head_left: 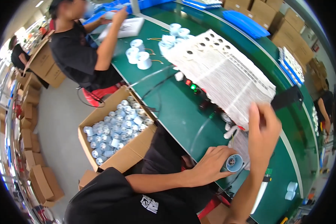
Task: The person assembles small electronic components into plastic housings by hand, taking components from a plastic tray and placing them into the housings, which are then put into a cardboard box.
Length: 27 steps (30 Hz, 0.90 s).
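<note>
My left hand (pixel 212 164) is closed around a light blue cup-shaped housing (pixel 233 164) just over the near edge of the green table. The housing's open end faces up, and a small dark and metallic part shows inside it. My right hand (pixel 265 121) is raised above the table, to the right of the housing and near the corner of a printed sheet (pixel 231 80). Its fingers are curled toward the thumb and slightly blurred; whatever they pinch, if anything, is too small to make out. A crumpled pale cloth or glove (pixel 242 145) lies behind the housing.
An open cardboard box (pixel 117 160) full of light blue housings stands left of me. The sheet covers a device with lit buttons (pixel 193 87). More housings (pixel 143 60) with wires stand on the green table (pixel 175 123). A co-worker (pixel 76 48) works at far left.
</note>
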Tool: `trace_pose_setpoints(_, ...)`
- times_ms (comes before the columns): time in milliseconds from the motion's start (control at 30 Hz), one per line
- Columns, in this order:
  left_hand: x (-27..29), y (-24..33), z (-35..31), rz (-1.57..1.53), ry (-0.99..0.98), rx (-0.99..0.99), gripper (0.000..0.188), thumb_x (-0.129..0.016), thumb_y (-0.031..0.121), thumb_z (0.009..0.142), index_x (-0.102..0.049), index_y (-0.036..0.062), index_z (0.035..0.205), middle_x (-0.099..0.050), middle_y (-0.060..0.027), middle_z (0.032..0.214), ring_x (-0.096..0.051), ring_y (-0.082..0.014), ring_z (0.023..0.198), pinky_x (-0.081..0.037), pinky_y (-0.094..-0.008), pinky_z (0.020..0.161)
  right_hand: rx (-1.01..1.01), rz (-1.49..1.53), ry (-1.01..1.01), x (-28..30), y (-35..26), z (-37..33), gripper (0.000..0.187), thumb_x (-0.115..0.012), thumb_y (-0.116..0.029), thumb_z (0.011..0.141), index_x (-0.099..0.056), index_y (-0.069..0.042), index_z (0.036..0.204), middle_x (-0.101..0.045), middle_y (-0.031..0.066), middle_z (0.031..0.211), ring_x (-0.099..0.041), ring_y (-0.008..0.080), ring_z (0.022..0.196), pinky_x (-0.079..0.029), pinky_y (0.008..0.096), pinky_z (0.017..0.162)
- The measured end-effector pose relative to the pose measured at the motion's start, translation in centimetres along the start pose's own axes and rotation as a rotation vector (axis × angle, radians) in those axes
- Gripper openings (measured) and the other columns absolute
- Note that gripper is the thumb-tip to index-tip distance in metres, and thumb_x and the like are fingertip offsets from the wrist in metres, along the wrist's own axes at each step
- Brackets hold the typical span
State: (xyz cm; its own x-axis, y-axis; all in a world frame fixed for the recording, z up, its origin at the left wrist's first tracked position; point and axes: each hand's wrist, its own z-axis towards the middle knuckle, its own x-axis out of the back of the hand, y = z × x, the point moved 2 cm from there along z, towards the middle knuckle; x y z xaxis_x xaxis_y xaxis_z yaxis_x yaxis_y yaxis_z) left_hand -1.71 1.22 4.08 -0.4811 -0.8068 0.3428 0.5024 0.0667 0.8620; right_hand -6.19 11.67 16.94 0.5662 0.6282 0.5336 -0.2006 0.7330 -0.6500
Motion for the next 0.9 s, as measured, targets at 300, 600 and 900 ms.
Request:
trace_pose_setpoints(300,-1.0,-2.5,-0.7,0.163,0.083,0.068,0.055,-0.070,0.028,0.083,-0.047,0.0031,0.126,-0.053,-0.0174,0.119,-0.052,-0.0351,0.109,-0.043,-0.0386,0.092,0.956,-0.551,-0.384,-16.0,2.0,10.7,0.019,-0.059,-0.005,0.080,-0.060,-0.007,0.099,-0.056,0.0123,0.094,-0.060,0.0287,0.092,-0.051,0.0413,0.070)
trace_pose_setpoints(600,-0.2,-1.9,-1.3,0.329,0.078,-0.080,0.063,-0.068,0.046,0.082,-0.050,-0.0011,0.120,-0.055,-0.0171,0.112,-0.052,-0.0330,0.104,-0.042,-0.0444,0.088,1.151,-0.639,-0.364,-19.6,3.3,11.8,0.010,-0.057,-0.002,0.077,-0.057,-0.004,0.088,-0.054,0.0105,0.086,-0.058,0.0270,0.086,-0.049,0.0383,0.074)
trace_pose_setpoints(900,-1.5,-2.6,-1.4,0.181,-0.002,0.040,0.068,-0.075,0.027,0.074,-0.045,0.0023,0.129,-0.055,-0.0141,0.112,-0.051,-0.0285,0.108,-0.040,-0.0368,0.091,1.034,-0.511,-0.266,-9.5,2.4,6.2,0.018,-0.059,0.000,0.077,-0.058,0.002,0.095,-0.055,0.0124,0.085,-0.058,0.0294,0.075,-0.046,0.0402,0.061)
